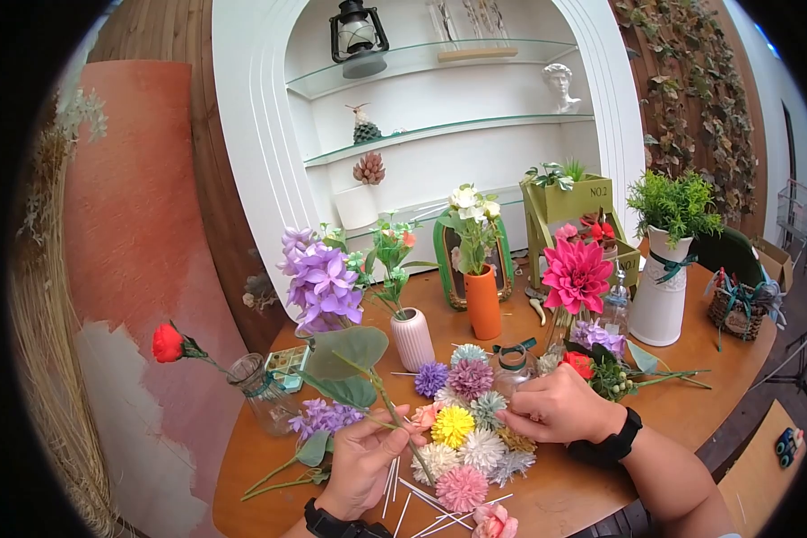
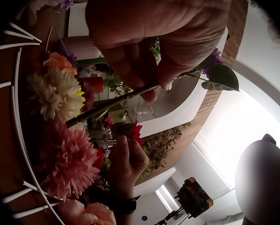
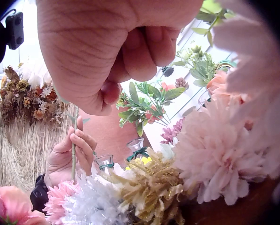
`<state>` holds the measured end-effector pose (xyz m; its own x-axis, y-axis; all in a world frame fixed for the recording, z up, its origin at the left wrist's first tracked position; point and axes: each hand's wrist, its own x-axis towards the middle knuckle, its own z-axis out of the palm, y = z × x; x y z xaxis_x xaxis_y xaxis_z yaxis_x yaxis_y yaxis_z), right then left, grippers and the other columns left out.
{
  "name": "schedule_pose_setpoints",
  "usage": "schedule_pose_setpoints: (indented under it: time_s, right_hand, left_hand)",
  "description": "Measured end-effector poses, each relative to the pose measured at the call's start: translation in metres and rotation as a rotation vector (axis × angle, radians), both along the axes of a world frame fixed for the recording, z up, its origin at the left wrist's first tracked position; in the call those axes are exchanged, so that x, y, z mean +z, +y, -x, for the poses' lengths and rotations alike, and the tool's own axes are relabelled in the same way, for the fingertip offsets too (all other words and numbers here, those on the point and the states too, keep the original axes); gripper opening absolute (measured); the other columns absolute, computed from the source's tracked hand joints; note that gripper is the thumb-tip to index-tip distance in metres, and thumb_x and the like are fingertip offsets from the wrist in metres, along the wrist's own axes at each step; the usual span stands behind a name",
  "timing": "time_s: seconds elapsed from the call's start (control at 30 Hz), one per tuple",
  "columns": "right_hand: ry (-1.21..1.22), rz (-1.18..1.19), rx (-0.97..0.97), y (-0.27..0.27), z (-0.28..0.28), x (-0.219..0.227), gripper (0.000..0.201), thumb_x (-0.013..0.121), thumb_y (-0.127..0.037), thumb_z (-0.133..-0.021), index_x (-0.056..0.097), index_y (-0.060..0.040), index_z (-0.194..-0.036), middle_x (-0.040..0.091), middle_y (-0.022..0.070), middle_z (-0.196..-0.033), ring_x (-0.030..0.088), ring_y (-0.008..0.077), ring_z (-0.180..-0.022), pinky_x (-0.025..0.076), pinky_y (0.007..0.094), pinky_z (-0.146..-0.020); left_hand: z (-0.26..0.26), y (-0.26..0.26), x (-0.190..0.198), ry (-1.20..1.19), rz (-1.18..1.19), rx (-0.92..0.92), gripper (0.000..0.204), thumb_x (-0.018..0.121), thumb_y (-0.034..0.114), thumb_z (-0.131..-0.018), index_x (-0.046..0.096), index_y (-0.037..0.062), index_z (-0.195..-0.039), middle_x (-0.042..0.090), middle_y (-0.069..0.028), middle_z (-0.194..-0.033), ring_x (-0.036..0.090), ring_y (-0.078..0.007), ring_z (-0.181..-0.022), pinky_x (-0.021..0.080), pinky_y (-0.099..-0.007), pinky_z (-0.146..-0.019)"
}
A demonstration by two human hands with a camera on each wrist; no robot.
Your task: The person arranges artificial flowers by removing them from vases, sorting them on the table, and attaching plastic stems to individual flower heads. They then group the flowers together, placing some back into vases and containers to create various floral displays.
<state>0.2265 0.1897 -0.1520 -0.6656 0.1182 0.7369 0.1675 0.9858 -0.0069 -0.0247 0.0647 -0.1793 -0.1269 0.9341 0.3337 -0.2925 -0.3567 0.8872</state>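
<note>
My left hand [image 1: 359,466] pinches the stem [image 2: 116,101] of a purple artificial flower [image 1: 325,280] between thumb and fingers. Broad green leaves [image 1: 348,355] branch from this stem, and its bare lower end slants down over the table. My right hand [image 1: 569,405] hovers with curled fingers at the right of a cluster of loose flower heads, close to a pale teal one [image 1: 489,410]; nothing shows between its fingertips. In the cluster are a yellow head [image 1: 453,427], a pink one [image 1: 462,488] and several white and purple ones.
White sticks [image 1: 403,513] lie scattered at the front of the table [image 1: 269,502]. A glass vase [image 1: 264,399] with a red rose stands left. Behind are a pink ribbed vase [image 1: 412,341], an orange vase [image 1: 483,305], a small glass jar [image 1: 514,366] and a white pitcher [image 1: 662,291].
</note>
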Motion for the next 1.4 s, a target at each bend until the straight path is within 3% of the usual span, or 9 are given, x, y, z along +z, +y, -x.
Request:
schedule_pose_setpoints:
  time_s: [0.47, 0.87, 1.0, 1.07, 1.23, 1.4]
  right_hand:
    - [0.071, -0.029, 0.042, 0.006, -0.003, -0.003, 0.035, 0.07, -0.017, -0.082, 0.048, -0.0093, -0.057, 0.045, 0.0053, -0.049, 0.05, 0.0228, -0.042, 0.037, 0.0359, -0.038]
    - [0.076, -0.012, 0.041, 0.007, -0.005, -0.002, 0.037, 0.069, -0.018, -0.082, 0.046, -0.0091, -0.056, 0.044, 0.0067, -0.048, 0.049, 0.0242, -0.042, 0.037, 0.0368, -0.04]
    - [0.096, 0.011, 0.042, 0.005, -0.006, -0.001, 0.037, 0.069, -0.018, -0.081, 0.045, -0.0086, -0.055, 0.045, 0.0077, -0.048, 0.048, 0.026, -0.042, 0.037, 0.0375, -0.04]
    - [0.001, 0.025, -0.024, 0.004, -0.009, 0.001, 0.026, 0.066, -0.021, -0.083, 0.057, -0.0088, -0.062, 0.055, 0.0063, -0.055, 0.059, 0.026, -0.051, 0.046, 0.0389, -0.046]
    - [0.009, 0.036, -0.027, 0.006, -0.009, -0.001, 0.026, 0.066, -0.021, -0.083, 0.057, -0.0086, -0.062, 0.055, 0.0062, -0.055, 0.059, 0.026, -0.051, 0.046, 0.0389, -0.047]
    - [0.019, 0.028, -0.029, 0.008, -0.009, -0.003, 0.027, 0.066, -0.021, -0.083, 0.057, -0.0086, -0.061, 0.055, 0.006, -0.055, 0.059, 0.0262, -0.051, 0.046, 0.0392, -0.047]
  left_hand:
    - [0.0, 0.002, 0.0, -0.029, 0.027, 0.017, 0.033, 0.064, 0.005, -0.09, 0.059, 0.0047, -0.122, 0.066, -0.0083, -0.097, 0.067, -0.0217, -0.09, 0.055, -0.0316, -0.078]
    - [0.009, -0.012, 0.026, 0.033, -0.022, 0.02, 0.034, 0.063, 0.012, -0.092, 0.057, -0.0024, -0.122, 0.065, -0.0076, -0.099, 0.066, -0.0219, -0.091, 0.052, -0.031, -0.08]
    - [0.017, -0.016, 0.048, 0.125, -0.041, 0.076, 0.036, 0.065, 0.015, -0.091, 0.056, -0.0028, -0.121, 0.063, -0.0064, -0.098, 0.065, -0.0199, -0.089, 0.053, -0.031, -0.078]
    - [0.021, -0.018, 0.061, 0.163, -0.062, 0.123, 0.036, 0.065, 0.015, -0.091, 0.055, -0.0023, -0.122, 0.062, -0.0064, -0.098, 0.065, -0.019, -0.087, 0.053, -0.0318, -0.077]
    - [0.041, -0.017, 0.09, 0.301, -0.11, 0.283, 0.026, 0.064, 0.016, -0.092, 0.056, 0.0045, -0.115, 0.063, -0.0023, -0.093, 0.066, -0.015, -0.084, 0.053, -0.0273, -0.073]
    - [0.066, -0.014, 0.119, 0.385, -0.102, 0.467, 0.021, 0.059, 0.013, -0.094, 0.056, 0.005, -0.113, 0.062, -0.0027, -0.097, 0.065, -0.0135, -0.088, 0.051, -0.0245, -0.074]
